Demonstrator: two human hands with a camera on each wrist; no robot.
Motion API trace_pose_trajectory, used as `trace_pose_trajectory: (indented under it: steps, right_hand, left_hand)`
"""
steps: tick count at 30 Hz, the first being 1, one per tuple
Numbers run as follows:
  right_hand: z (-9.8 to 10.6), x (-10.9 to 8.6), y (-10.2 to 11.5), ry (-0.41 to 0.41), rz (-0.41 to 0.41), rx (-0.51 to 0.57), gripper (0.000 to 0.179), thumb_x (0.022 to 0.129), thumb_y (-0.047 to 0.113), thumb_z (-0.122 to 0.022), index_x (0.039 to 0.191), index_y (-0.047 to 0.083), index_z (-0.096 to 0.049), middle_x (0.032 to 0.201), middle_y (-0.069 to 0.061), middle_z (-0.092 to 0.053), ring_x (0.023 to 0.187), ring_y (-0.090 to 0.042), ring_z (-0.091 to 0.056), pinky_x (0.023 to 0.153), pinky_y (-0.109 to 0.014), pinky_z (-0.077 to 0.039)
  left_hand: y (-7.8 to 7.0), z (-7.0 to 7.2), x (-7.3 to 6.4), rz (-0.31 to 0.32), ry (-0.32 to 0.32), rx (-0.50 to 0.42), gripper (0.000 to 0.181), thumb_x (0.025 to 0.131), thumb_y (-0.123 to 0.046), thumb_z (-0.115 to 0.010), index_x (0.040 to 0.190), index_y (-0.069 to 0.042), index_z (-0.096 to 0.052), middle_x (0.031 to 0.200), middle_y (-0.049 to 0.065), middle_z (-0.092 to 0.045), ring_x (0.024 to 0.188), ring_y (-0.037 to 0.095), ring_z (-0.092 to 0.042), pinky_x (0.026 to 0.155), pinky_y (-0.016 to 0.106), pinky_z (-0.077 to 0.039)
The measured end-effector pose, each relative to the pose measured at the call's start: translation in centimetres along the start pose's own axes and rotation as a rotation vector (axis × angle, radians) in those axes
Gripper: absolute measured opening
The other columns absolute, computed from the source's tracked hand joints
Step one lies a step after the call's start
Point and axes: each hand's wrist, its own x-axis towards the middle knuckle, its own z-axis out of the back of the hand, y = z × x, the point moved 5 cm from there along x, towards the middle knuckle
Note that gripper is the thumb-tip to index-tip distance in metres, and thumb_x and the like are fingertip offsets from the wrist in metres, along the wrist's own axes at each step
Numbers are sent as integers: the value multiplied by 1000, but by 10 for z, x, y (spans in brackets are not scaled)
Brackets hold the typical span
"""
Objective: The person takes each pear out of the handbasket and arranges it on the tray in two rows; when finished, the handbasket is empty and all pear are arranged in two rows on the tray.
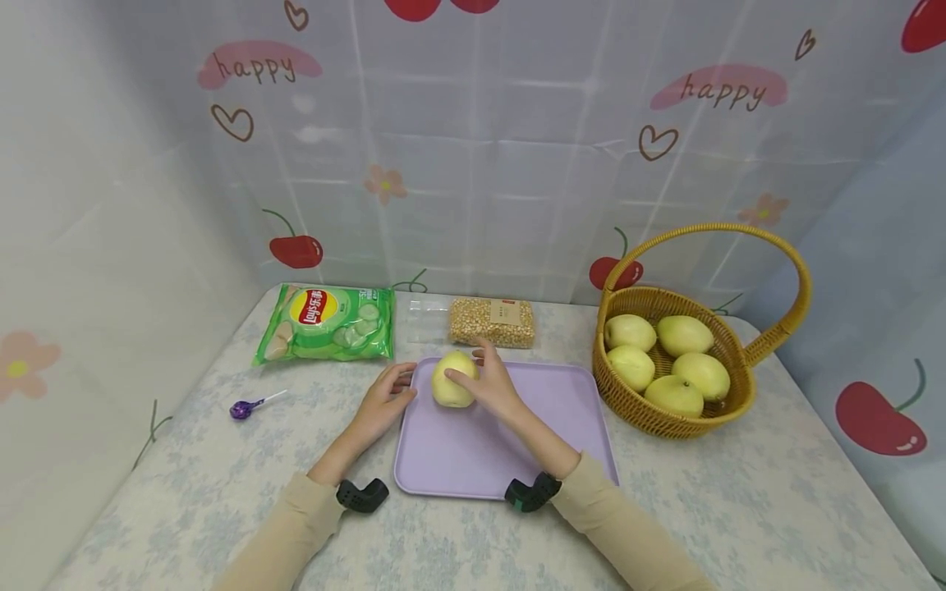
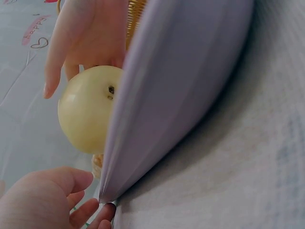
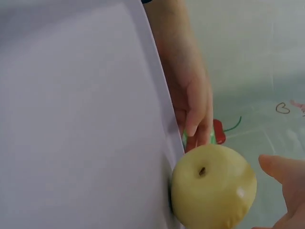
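Note:
A round, pale yellow-green fruit [image 1: 454, 380] with a small stem dimple rests on the lilac tray [image 1: 502, 455], near its back left corner. My right hand [image 1: 493, 384] is spread beside the fruit, thumb and fingers apart. In the right wrist view a gap shows between the right thumb [image 3: 274, 168] and the fruit [image 3: 214, 186]. My left hand [image 1: 380, 402] is at the tray's left edge, its loosely bent fingertips [image 2: 108, 212] right at the rim. Nothing is held in the left hand.
A wicker basket [image 1: 602, 386] with a tall handle holds several similar fruits [image 1: 675, 397] at the right. Behind the tray lies a clear pack of corn kernels [image 1: 480, 322]. A green chip bag [image 1: 332, 324] is at the back left, with a purple lollipop [image 1: 242, 410] in front.

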Motion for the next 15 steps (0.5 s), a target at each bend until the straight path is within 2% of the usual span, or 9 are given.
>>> trace_pose_trajectory:
  steps: [4,9,15]
  right_hand:
    - [14,-1,4,-14,13,-17,80,86,29,-69,146,0,-25,143,-24,-41,132,-40,-40,105,-55,-39]
    - [44,-6,5,-38,9,0,78,87,25,-69,147,3,-24,143,-26,-39,135,-40,-36,111,-56,-32]
    - [91,-16,3,-81,36,31,72,89,20,-66,146,5,-25,142,-25,-39,134,-39,-36,113,-55,-29]
  left_hand:
    - [0,0,0,2,2,-5,42,93,0,-53,133,9,-45,133,29,-48,117,41,-53,101,53,-41]
    - [2,-1,1,7,12,-7,43,93,0,-52,134,9,-45,133,29,-48,118,42,-52,101,54,-40]
    - [26,-7,8,4,-26,0,43,93,-2,-53,134,5,-46,134,26,-49,118,39,-53,101,53,-40]
